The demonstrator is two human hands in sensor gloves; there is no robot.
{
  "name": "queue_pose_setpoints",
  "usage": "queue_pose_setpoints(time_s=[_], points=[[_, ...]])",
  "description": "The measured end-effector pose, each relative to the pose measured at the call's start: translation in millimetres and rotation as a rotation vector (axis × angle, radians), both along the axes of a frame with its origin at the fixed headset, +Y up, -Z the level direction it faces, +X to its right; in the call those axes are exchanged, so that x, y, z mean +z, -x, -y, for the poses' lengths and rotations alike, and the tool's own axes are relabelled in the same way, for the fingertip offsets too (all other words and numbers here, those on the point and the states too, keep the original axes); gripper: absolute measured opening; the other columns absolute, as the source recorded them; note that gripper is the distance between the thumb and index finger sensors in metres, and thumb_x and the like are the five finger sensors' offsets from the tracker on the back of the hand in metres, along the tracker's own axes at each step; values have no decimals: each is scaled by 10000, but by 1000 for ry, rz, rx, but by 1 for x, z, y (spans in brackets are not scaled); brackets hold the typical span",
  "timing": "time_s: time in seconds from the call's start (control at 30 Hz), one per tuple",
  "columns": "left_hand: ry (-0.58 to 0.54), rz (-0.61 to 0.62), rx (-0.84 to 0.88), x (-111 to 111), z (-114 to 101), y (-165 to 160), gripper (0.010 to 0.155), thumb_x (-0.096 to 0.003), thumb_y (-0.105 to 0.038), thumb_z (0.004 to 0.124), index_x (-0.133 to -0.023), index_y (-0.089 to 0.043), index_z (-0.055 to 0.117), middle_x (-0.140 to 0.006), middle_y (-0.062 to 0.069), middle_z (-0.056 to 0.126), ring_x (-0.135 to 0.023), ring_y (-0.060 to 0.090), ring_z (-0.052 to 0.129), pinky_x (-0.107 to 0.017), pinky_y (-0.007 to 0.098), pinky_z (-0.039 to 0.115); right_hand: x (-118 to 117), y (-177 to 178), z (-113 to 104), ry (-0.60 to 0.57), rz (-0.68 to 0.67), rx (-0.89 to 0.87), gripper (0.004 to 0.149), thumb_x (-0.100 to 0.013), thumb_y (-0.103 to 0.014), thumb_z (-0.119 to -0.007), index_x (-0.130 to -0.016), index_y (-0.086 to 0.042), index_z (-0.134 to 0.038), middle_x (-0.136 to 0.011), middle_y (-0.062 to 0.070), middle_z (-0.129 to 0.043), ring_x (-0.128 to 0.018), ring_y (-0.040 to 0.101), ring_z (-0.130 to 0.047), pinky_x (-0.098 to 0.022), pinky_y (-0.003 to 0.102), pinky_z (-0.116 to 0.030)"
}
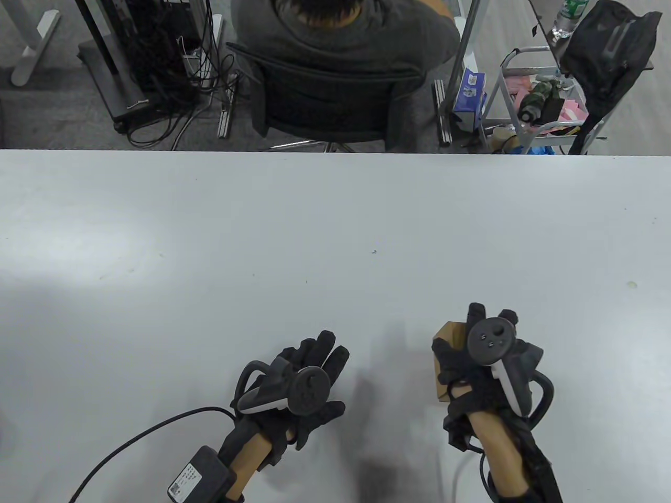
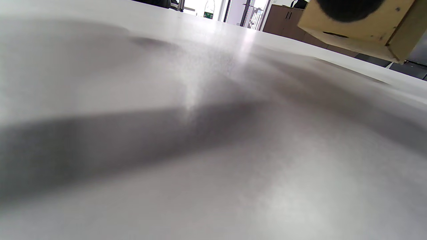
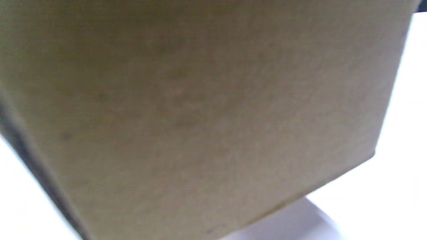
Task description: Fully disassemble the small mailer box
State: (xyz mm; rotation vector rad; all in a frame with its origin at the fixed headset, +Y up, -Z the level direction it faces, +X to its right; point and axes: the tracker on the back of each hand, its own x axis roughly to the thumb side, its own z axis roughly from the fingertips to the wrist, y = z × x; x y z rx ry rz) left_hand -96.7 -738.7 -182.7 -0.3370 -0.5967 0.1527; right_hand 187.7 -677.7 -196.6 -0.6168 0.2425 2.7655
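The small brown mailer box [image 1: 446, 361] is still folded up, mostly hidden under my right hand [image 1: 472, 346] at the table's front right. My right hand grips it from above, thumb on its left side and fingers over its far side, and holds it above the table. The box fills the right wrist view [image 3: 200, 116]. In the left wrist view the box [image 2: 363, 30] hangs above the table at the top right, a dark finger on its side. My left hand [image 1: 320, 367] lies flat and empty on the table to the left of the box, fingers spread.
The white table [image 1: 262, 236] stretches wide ahead and to the left. A person sits in an office chair [image 1: 330, 99] beyond the far edge. A cart [image 1: 545, 105] with clutter stands at the far right.
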Motion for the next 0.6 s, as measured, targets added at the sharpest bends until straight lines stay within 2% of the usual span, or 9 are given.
queue_pose_setpoints(time_s=[0.33, 0.47, 0.6], points=[[19, -2, 15, -2, -1, 5, 1008, -356, -736, 648, -1077, -270, 120, -1128, 41, -20, -1102, 403, 259, -771, 641, 330, -7, 89, 7, 39, -122, -16, 840, -353, -756, -680, -1014, -438, -271, -1108, 44, -80, -949, 511, -360, -587, 706, -470], [36, 14, 21, -3, -2, 7, 1116, -289, -806, 639, -1066, -237, 75, -1127, 50, -37, -1109, 405, 221, -778, 641, 316, -8, 110, 5, 29, -136, -10, 843, -353, -766, -669, -1016, -427, -273, -1105, 51, -80, -945, 509, -363, -577, 702, -479], [19, 13, 28, -3, -6, 9, 1158, -267, -823, 637, -1051, -197, 59, -1120, 73, -42, -1108, 404, 220, -780, 640, 314, -8, 127, 6, 37, -157, -10, 855, -356, -778, -644, -1021, -402, -258, -1104, 59, -74, -942, 511, -364, -570, 698, -487]])
